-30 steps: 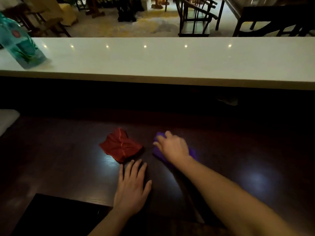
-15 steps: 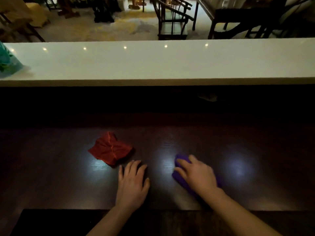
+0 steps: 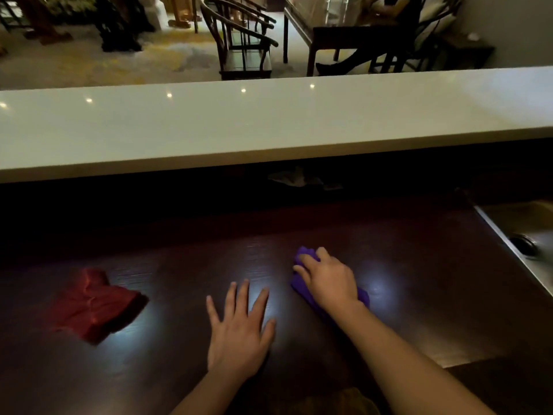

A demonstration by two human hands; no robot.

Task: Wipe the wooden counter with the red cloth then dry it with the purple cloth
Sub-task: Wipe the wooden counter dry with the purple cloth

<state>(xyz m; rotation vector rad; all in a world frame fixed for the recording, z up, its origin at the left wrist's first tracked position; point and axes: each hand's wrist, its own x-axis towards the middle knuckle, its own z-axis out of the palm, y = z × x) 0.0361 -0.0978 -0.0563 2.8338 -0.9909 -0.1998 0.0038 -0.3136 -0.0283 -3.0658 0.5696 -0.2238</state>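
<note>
Closest to the camera, the left hand is lying flat on the dark wooden counter, palm down, fingers spread apart, not holding anything. The wood is a really deep reddish brown, glossy enough to throw back a few pale light patches, and you can see fine grain lines running sideways.

Just to the right and a little further out, the right hand is pressed down on the purple cloth, fingers curled over the top of it. The cloth is bunched into a small wad, bright violet, poking out past the fingertips and beside the wrist. Most of it is hidden under the hand.

Off to the left, well apart from both hands, the red cloth sits crumpled on the counter by itself, dark red with a few raised folds.

At the right edge there's a metal sink with a round drain set into the counter.

Behind all that, a raised pale ledge runs the full width, showing little dots of reflected light. Past it is a room with dark wooden chairs and a table.
</note>
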